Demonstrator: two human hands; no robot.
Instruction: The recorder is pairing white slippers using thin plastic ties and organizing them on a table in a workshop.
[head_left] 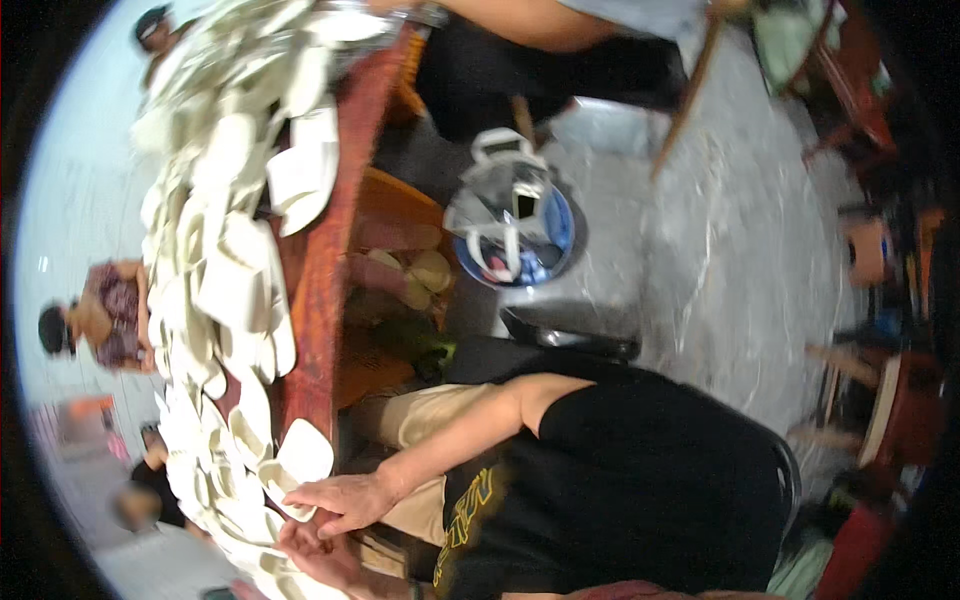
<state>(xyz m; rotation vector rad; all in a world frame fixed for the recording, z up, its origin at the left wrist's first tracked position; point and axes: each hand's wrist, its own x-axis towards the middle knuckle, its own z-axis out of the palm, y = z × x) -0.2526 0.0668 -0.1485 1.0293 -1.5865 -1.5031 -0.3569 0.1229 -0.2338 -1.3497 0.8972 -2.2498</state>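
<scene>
White slipper-shaped piece (308, 450) is lying at the near end of the red table (318, 320), just beside the right hand (352, 500), its broad rounded end pointing far and right and its long axis running aslant toward the near left, where fingers are covering the view; whether it is continuing beneath them cannot be told. The right hand's fingers are extending leftward over pale material, lying roughly side by side, with the thumb slightly apart; blur is hiding whether they are pinching anything. The left hand (325, 562) is resting just nearer, its fingers bending toward the right one, and their exact closure cannot be told either; a dark wristband (416, 590) is circling that wrist. To the left and far, a heap of similar white pieces (235, 280) is spreading along the tabletop, many overlapping and pointing in differing directions. A narrow red strip is showing between the heap and the table's right edge, and the broad piece is sitting close to that edge. Beyond it to the right, grey floor (700, 240) is stretching out, with a blue tub (569, 245) standing there and holding a clear bag (488, 208) with white handles. Yellow-outlined lettering (470, 508) is running aslant across the front of the black shirt (650, 470). Across the table, a co-worker in a patterned top (112, 305) is facing the heap.
</scene>
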